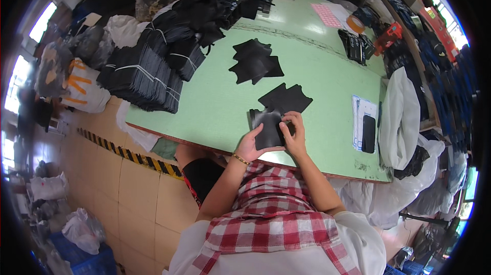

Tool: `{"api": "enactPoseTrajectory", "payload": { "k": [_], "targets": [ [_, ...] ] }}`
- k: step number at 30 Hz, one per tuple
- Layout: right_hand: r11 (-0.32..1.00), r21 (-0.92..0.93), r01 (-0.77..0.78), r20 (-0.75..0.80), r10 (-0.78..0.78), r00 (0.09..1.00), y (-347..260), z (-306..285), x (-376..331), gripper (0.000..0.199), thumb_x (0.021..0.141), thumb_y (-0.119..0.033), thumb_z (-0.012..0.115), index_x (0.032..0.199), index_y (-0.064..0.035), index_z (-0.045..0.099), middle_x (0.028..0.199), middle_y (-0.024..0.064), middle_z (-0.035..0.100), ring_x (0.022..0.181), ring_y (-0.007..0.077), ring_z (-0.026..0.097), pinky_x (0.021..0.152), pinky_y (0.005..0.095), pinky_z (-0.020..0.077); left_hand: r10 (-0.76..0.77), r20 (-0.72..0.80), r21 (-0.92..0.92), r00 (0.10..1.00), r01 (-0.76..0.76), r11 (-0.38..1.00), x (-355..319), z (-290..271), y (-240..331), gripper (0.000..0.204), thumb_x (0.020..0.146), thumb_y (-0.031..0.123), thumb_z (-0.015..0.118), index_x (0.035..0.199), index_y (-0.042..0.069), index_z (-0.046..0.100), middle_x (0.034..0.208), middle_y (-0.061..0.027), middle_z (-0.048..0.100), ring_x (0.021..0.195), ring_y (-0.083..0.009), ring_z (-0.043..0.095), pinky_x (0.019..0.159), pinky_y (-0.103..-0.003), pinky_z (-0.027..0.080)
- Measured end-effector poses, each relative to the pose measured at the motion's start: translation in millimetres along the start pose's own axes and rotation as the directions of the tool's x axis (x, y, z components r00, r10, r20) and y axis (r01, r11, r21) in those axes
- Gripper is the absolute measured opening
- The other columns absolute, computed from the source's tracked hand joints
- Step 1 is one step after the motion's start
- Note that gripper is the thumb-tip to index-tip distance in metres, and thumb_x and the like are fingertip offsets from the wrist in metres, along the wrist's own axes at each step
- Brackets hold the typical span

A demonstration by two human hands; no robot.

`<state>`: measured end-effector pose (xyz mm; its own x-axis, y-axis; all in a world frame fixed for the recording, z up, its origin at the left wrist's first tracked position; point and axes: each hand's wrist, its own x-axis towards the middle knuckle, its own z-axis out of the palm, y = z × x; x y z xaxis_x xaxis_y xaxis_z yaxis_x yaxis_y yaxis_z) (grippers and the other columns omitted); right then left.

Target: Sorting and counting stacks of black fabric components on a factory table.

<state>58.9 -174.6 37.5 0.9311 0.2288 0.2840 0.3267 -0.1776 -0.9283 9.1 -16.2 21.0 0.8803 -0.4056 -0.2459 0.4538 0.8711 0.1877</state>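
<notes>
Both hands grip a flat black piece (268,129) at the near edge of the green table (215,106). My left hand (250,144) grips its lower left side. My right hand (294,134) pinches its right edge with the fingers bent over it. Just beyond it lies a small pile of the same black pieces (286,98). A larger loose pile of black pieces (254,61) sits further back in the middle of the table.
Big stacks of bundled black pieces (153,65) fill the table's left end. A black phone (368,133) lies on papers at the right. A tape roll (355,23) and an orange tool (389,34) sit far right. White bags (404,116) hang off the right edge.
</notes>
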Motion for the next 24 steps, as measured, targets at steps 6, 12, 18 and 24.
{"api": "enactPoseTrajectory", "payload": {
  "k": [6,12,18,24],
  "targets": [
    [1.000,0.000,0.031,-0.005,-0.031,1.000,11,-3,0,0.015,0.081,-0.006,0.062,0.094,-0.0020,0.057,0.103,0.0115,0.051,0.095,0.0221,0.052,0.082,0.0311,0.0415,0.044,0.019,-0.030,0.999,-0.043,0.999,1,4,-2,0.042,0.097,0.029,0.045,0.132,0.007,0.040,0.131,-0.0133,0.048,0.124,-0.0318,0.044,0.103,-0.064,0.032],
    [0.883,-0.449,0.136,-0.071,-0.187,0.980,22,-37,33,0.029,0.081,-0.017,0.065,0.102,-0.0011,0.055,0.105,0.0133,0.052,0.099,0.0291,0.050,0.087,0.0368,0.0398,0.063,0.169,-0.043,0.984,-0.056,0.997,3,5,-1,0.053,0.098,0.042,0.038,0.139,0.009,0.033,0.137,-0.0185,0.042,0.127,-0.0341,0.041,0.103,-0.059,0.033],
    [0.635,-0.757,-0.153,-0.070,0.154,0.986,43,-72,82,0.073,0.063,-0.046,0.081,0.114,-0.0024,0.054,0.113,0.0143,0.050,0.107,0.0308,0.046,0.088,0.0430,0.0397,0.076,0.232,-0.141,0.970,-0.044,0.989,2,6,2,0.078,0.088,0.065,0.034,0.143,0.010,0.027,0.142,-0.0245,0.032,0.131,-0.0418,0.033,0.104,-0.060,0.029],
    [0.665,-0.705,-0.246,0.081,0.420,0.904,50,-73,106,0.063,0.062,-0.041,0.082,0.103,0.0008,0.060,0.106,0.0168,0.058,0.098,0.0313,0.057,0.082,0.0407,0.0457,0.110,0.224,-0.108,0.968,-0.087,0.990,-2,14,13,0.074,0.090,0.060,0.034,0.143,0.009,0.027,0.142,-0.0246,0.032,0.130,-0.0431,0.034,0.104,-0.060,0.029]
  ]
}}
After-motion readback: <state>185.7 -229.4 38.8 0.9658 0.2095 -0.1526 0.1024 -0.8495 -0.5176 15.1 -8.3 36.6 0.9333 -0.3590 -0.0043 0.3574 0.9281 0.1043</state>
